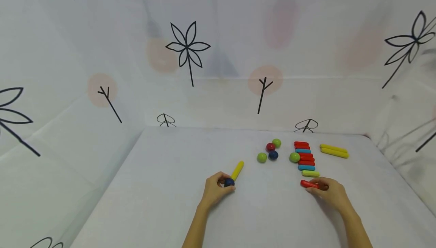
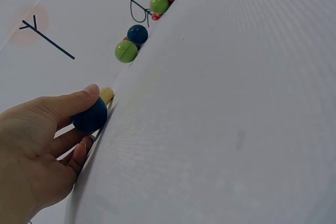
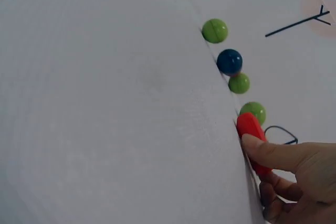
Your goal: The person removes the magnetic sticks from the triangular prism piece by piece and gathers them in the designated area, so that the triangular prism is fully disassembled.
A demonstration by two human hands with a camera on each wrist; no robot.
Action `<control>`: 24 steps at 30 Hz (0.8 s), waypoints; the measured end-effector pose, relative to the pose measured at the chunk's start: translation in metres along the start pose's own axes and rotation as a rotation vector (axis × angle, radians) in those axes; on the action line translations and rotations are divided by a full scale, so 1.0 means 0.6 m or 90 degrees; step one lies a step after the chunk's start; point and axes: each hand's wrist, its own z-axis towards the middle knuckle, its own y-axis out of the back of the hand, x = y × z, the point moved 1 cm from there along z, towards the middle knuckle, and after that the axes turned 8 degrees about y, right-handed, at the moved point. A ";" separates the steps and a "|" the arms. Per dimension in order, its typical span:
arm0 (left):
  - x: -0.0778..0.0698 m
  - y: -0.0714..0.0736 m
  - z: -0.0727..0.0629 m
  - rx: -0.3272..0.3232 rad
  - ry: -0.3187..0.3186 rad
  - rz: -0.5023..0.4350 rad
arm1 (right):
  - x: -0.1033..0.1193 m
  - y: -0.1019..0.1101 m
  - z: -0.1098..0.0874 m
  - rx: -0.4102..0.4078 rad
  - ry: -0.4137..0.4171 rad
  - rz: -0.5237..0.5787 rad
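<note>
My left hand (image 1: 215, 192) grips a dark blue ball (image 1: 229, 182) between thumb and fingers, low over the white table. Just beyond that ball lies a yellow stick (image 1: 238, 170), tilted up to the right. On the right, my right hand (image 1: 329, 192) pinches a red stick (image 1: 309, 184) in front of a column of short sticks. The nearest of that column is a yellow-green stick (image 1: 310, 173), with a blue stick (image 1: 306, 168) behind it. In the right wrist view, the thumb presses on the red stick (image 3: 251, 129).
Left of the column sit a green ball (image 1: 262, 157), a second dark blue ball (image 1: 273, 155), a red ball (image 1: 270, 147) and another green ball (image 1: 276, 143). One more green ball (image 1: 294, 157) touches the column. Two yellow sticks (image 1: 334, 151) lie at the far right.
</note>
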 end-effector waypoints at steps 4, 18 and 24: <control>0.002 0.000 0.000 -0.002 -0.004 -0.002 | -0.006 0.005 0.004 0.006 0.009 0.004; 0.004 -0.001 0.001 -0.002 -0.001 0.002 | -0.009 0.004 0.005 -0.074 -0.002 0.015; 0.003 0.000 0.001 -0.001 0.001 0.001 | -0.010 -0.001 0.006 -0.096 0.002 0.007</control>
